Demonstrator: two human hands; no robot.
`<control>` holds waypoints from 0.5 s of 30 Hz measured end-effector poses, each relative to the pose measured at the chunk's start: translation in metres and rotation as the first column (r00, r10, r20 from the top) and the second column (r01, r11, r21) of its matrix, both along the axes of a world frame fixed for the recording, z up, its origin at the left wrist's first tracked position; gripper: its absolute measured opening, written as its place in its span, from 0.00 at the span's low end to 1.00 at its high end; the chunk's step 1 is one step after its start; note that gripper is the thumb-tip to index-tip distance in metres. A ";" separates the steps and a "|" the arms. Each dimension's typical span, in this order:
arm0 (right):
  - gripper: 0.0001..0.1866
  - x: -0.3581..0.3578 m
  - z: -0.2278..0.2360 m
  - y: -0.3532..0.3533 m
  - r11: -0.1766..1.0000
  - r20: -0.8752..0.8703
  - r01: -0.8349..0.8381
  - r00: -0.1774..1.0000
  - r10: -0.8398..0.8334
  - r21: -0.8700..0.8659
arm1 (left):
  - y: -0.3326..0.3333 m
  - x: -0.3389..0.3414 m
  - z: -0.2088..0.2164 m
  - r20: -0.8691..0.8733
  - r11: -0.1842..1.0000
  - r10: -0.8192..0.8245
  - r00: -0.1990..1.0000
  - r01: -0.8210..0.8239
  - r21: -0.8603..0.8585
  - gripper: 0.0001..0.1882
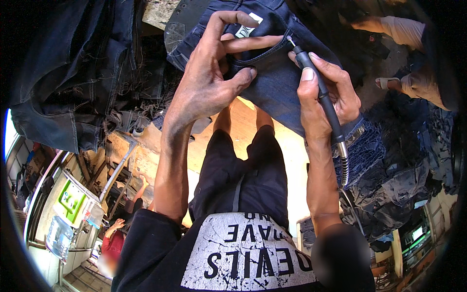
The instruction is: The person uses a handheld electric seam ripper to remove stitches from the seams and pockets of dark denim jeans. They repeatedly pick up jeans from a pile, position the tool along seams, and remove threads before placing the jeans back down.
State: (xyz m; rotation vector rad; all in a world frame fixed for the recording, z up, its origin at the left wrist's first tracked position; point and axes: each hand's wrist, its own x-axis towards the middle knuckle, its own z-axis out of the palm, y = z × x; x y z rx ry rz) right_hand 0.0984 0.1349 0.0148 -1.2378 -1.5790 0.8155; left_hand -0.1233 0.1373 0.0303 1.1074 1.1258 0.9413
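Note:
A dark blue denim garment (279, 78) is spread out in front of me at the top, with a small white label (249, 27) by its curved pocket edge. My left hand (209, 78) lies over it with fingers apart: one finger stretches along the pocket edge, another is bent above the label, and the thumb sticks out over the cloth. Held like a pen, a slim black rotary handpiece (318, 80) is in my right hand (338, 95). Its thin metal tip meets or nearly meets the seam at the pocket corner, close to my left fingertip. A metal spring sleeve and cable trail from its rear.
Dark jeans with frayed threads (92, 73) hang or lie piled at the left. More denim (399, 170) is heaped at the right. Another person's legs (425, 85) show at the upper right; a person in red (114, 241) is at the lower left, near a clear water jug (59, 238).

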 end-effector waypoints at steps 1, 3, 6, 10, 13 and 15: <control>0.12 0.001 -0.001 0.000 1.000 0.005 -0.004 1.000 0.004 0.020 | 0.000 -0.001 -0.001 -0.019 1.000 -0.026 0.999 0.027 0.012 0.34; 0.13 0.001 -0.003 0.001 0.999 0.030 -0.017 0.999 0.015 0.041 | 0.000 -0.004 -0.002 -0.068 0.996 -0.077 0.995 0.080 0.041 0.34; 0.13 0.001 -0.003 0.001 1.000 0.008 -0.001 1.000 0.001 0.004 | 0.000 -0.009 -0.005 -0.106 0.995 -0.103 0.989 0.103 0.001 0.34; 0.13 0.001 -0.003 0.002 1.000 0.008 0.006 1.000 -0.006 -0.015 | 0.000 -0.008 -0.008 -0.125 0.993 -0.092 0.988 0.101 0.064 0.34; 0.13 0.000 -0.001 0.002 1.000 0.007 0.018 1.000 -0.018 -0.002 | 0.000 -0.004 -0.006 -0.097 0.991 -0.090 0.991 0.099 0.091 0.35; 0.13 0.000 0.000 0.003 0.999 0.029 0.013 0.999 -0.014 0.032 | -0.001 -0.004 -0.004 -0.077 0.993 -0.082 0.994 0.088 0.079 0.35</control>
